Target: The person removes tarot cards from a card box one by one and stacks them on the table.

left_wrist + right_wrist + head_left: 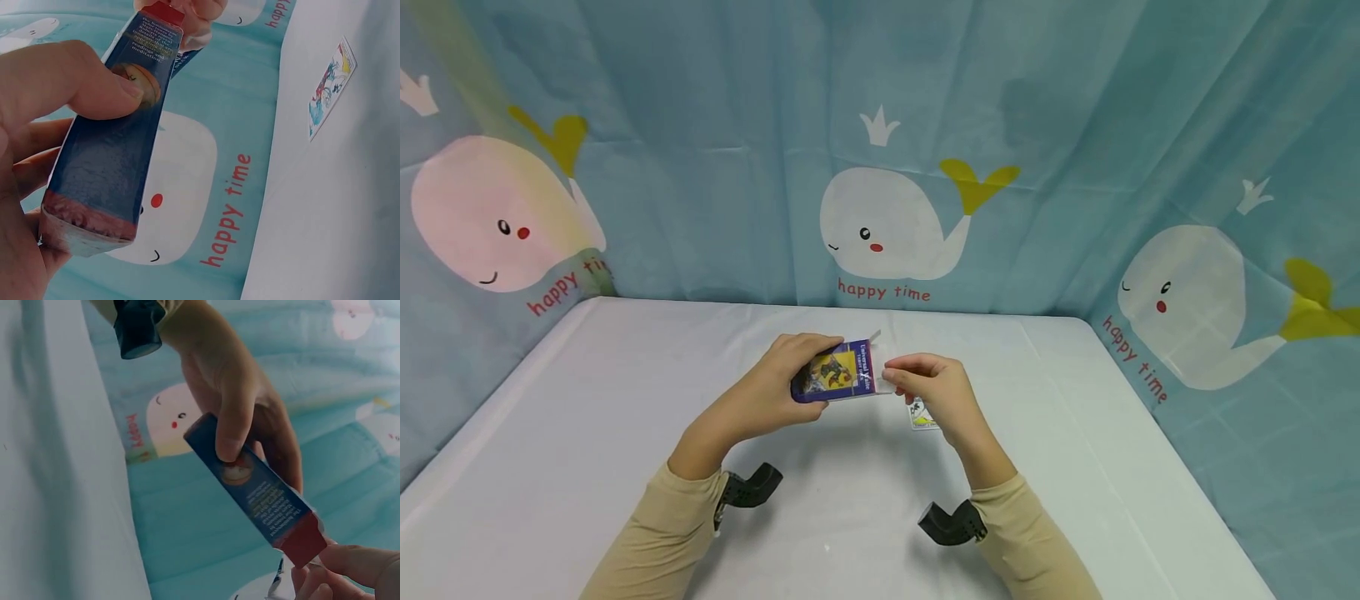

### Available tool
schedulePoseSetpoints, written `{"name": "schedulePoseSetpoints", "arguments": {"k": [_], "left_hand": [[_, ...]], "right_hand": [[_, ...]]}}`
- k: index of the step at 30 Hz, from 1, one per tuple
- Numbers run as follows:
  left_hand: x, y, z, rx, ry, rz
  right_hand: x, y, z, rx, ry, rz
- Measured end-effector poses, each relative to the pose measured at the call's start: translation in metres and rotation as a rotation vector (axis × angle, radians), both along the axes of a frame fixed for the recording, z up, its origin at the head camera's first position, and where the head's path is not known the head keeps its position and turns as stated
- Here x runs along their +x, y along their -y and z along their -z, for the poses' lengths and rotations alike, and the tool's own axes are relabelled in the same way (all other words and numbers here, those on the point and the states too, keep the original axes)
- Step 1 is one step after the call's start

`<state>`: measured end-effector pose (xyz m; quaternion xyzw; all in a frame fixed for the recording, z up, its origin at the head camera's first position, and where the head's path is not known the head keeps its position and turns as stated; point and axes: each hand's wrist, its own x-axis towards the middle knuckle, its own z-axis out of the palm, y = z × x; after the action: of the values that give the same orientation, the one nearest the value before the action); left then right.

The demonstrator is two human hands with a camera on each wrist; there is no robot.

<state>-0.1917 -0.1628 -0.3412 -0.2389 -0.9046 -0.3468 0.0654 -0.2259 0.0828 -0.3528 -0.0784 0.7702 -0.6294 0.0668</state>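
A blue tarot card box [832,372] with a yellow picture on its face is held above the table, tilted slightly. My left hand [771,379] grips it by its long edges, thumb along the near side panel in the left wrist view. At the box's right end, fingers and thumb of my right hand [938,390] pinch the pale end flap. A red side flap [302,542] sticks out beside those fingertips in the right wrist view. Below my right hand a printed card [331,89] lies flat on the table, partly hidden by that hand in the head view.
A white cloth covers the table [820,533]. Behind it and along both sides hangs a blue curtain [722,208] with printed whales. Black wrist cameras sit at both cuffs, including the left one [752,486].
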Motion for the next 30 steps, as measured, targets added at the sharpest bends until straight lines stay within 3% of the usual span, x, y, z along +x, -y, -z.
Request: {"name": "schedulePoseSetpoints", "arguments": {"k": [12, 30], "left_hand": [[0.002, -0.003, -0.001, 0.002, -0.007, 0.006], [0.004, -0.005, -0.002, -0.001, -0.028, 0.017]], "right_hand": [[-0.001, 0.005, 0.008, -0.009, -0.003, 0.009], [0.006, 0.009, 0.005, -0.011, -0.035, 0.034]]}}
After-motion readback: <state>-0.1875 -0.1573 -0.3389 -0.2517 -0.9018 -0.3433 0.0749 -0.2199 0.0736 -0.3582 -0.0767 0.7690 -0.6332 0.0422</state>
